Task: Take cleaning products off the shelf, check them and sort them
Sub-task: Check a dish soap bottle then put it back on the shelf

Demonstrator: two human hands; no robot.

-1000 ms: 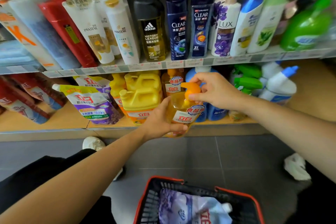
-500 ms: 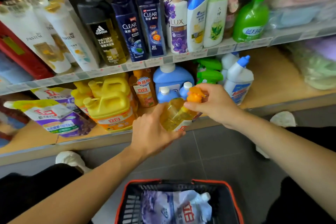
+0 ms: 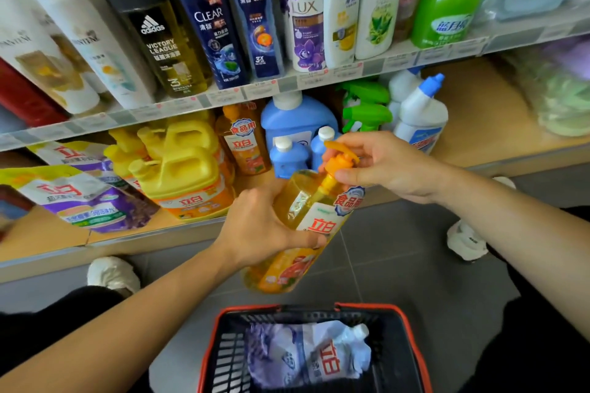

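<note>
Shelf (image 3: 287, 86) backdrop: L hand (image 3: 258, 233) clamps bottle (image 3: 287, 268), fingers hidden behind; R hand (image 3: 392, 169) fingers (image 3: 360, 141) pinch pump (image 3: 340, 158).

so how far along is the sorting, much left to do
Done: one refill pouch lies in the basket. In hand: the left hand grips an orange pump bottle above the basket while the right hand pinches its pump, apparently checking it. Left: yellow jugs, blue bottles and more sit on the lower shelf.
</note>
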